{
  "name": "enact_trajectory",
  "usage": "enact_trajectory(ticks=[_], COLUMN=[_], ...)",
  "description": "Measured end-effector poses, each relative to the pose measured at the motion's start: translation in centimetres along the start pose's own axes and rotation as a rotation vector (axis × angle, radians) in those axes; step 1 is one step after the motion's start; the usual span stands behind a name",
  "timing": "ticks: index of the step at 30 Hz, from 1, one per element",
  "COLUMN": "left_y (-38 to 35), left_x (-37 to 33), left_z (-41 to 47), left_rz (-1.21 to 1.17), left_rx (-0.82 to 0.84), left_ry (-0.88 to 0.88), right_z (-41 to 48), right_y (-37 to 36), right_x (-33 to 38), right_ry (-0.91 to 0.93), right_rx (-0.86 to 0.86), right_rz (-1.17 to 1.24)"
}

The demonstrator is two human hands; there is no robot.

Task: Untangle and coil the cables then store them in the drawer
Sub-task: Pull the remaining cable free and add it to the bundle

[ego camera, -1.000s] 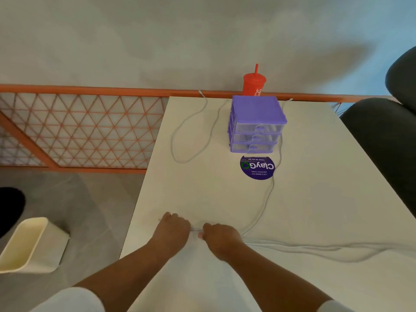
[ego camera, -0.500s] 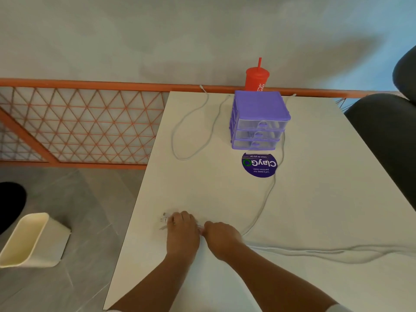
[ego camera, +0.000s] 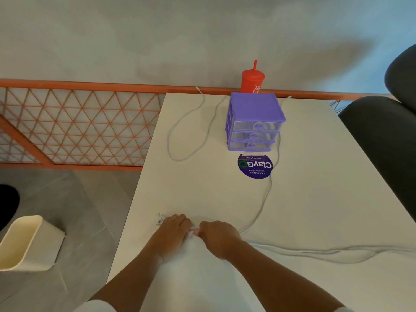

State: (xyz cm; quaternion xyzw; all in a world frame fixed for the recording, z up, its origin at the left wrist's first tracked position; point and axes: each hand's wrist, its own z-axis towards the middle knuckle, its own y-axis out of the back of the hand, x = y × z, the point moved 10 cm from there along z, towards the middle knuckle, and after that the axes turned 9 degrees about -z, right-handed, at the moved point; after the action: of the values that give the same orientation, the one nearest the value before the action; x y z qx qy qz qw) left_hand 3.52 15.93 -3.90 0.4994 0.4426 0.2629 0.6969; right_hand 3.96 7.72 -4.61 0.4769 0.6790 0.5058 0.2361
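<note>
1. Two hands meet knuckles-up. The right hand (ego camera: 217, 238) pinches a thin white cable (ego camera: 262, 206) at its fingertips. The left hand (ego camera: 173, 231) has its fingers close together and curled over the cable, so its grip is hidden.
2. Small pale plug ends (ego camera: 161, 220) poke out just past the left fingertips. Pulling hard here could, I judge, tighten a knot rather than free it.
3. To the right of the right fingers, slack white strands (ego camera: 281, 248) trail away and may snag.
4. Far ahead of the fingers, the cable rounds the purple plastic three-drawer unit (ego camera: 254, 122), whose drawers are all closed. A tug could drag it.
</note>
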Motion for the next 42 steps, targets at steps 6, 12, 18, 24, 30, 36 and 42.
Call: enact_trajectory(ticks=[6, 12, 18, 24, 30, 36, 42], left_y=[0.3, -0.6, 0.1, 0.0, -0.9, -0.4, 1.9], left_x=[0.2, 0.9, 1.2, 1.5, 0.9, -0.5, 0.0], left_z=[1.5, 1.2, 1.8, 1.7, 1.1, 1.2, 2.1], left_rz=[0.019, 0.008, -0.017, 0.066, -0.028, 0.225, 0.355], left_rx=[0.094, 0.191, 0.188, 0.134, 0.153, 0.166, -0.049], left_ry=[0.088, 0.092, 0.096, 0.057, 0.053, -0.177, -0.042], right_z=[0.1, 0.1, 0.8, -0.4, -1.0, -1.7, -2.0], right_y=[1.5, 1.8, 2.0, 0.8, -0.7, 0.1, -0.2], right_x=[-0.4, 0.2, -0.5, -0.7, -1.8, -2.4, -2.6], right_ry=[0.011, 0.043, -0.101, 0.001, -0.017, -0.05, -0.08], right_rx=[-0.179, -0.232, -0.349, -0.273, -0.302, -0.212, -0.144], right_rz=[-0.123, -0.203, -0.285, -0.285, -0.332, -0.17, -0.114])
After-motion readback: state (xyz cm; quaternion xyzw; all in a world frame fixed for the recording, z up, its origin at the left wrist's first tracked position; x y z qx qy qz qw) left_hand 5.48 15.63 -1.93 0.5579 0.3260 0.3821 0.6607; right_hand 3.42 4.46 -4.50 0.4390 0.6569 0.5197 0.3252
